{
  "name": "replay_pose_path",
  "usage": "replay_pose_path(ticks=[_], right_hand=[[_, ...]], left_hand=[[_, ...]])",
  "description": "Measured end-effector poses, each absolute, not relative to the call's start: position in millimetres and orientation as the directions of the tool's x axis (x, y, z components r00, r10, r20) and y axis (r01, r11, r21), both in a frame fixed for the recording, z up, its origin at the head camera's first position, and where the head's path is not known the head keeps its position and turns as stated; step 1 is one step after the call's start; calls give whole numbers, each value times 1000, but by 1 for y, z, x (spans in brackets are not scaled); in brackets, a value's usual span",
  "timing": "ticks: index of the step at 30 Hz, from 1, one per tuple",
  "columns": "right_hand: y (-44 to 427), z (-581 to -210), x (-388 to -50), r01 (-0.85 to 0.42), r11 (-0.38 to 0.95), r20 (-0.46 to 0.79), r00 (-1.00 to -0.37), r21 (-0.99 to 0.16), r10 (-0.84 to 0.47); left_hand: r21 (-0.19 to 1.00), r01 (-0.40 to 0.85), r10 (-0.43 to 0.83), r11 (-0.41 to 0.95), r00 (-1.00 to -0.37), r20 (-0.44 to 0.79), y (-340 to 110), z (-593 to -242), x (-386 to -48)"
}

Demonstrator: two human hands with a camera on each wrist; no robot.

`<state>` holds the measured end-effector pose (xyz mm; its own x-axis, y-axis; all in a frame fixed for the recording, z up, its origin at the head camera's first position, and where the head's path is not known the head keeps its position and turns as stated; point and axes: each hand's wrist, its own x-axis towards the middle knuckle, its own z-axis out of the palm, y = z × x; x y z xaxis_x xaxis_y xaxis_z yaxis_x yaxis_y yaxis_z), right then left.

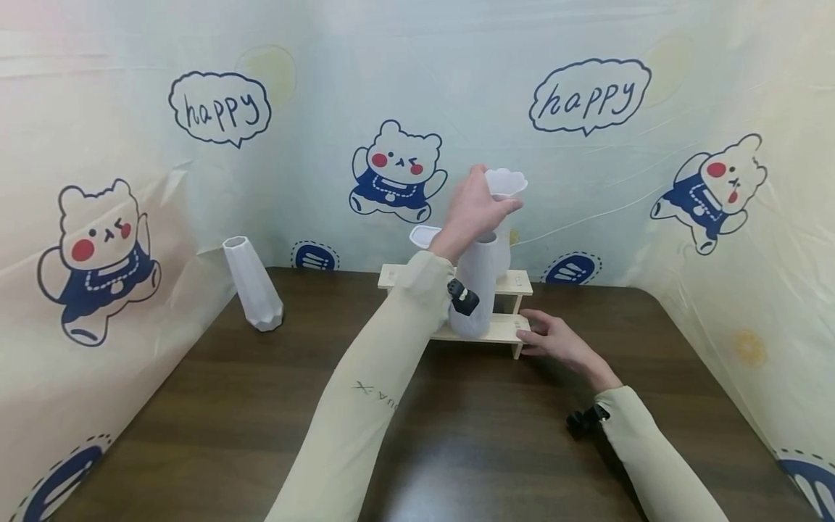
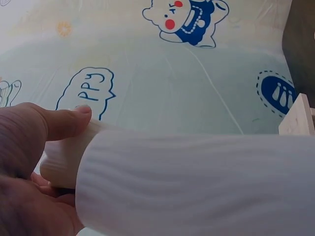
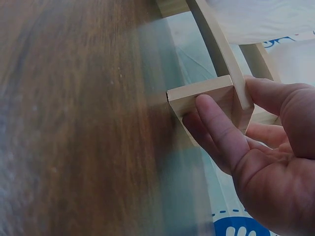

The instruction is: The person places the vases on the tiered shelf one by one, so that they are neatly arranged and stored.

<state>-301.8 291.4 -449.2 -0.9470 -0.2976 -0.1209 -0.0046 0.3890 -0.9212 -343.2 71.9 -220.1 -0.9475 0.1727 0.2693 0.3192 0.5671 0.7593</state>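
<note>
A ribbed vase (image 1: pixel 476 290) is set on the lower tier (image 1: pixel 504 332) of the wooden stand (image 1: pixel 509 328) at 12 o'clock. A scalloped vase (image 1: pixel 506 181) is gripped above the upper tier (image 1: pixel 518 282) by the left hand (image 1: pixel 475 209); base contact is unconfirmed. The stand's 3 o'clock end is pinched by the right hand (image 1: pixel 554 342). Work is judged partly done: a faceted vase (image 1: pixel 253 286), at 11 o'clock, is off the stand.

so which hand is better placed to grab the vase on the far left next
Probably the left hand, once it releases the scalloped-rim vase: it's nearer the far-left vase, while the right hand is farther off and holds the wooden stand.
</note>
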Motion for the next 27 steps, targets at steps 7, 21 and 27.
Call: replay_pose_path(ticks=[7,21,27], right_hand=[[290,-447,-300,-6,374,-116,-946,-927,-302],[291,-449,-301,2,382,-126,-945,-924,-301],[292,-448,-301,1,389,-129,-945,-921,-302]], left_hand=[[760,322,208,565,-947,246,84,-220,-342],[749,317,219,582,-948,232,97,-222,-340],[734,321,219,599,-947,235,97,-222,-339]])
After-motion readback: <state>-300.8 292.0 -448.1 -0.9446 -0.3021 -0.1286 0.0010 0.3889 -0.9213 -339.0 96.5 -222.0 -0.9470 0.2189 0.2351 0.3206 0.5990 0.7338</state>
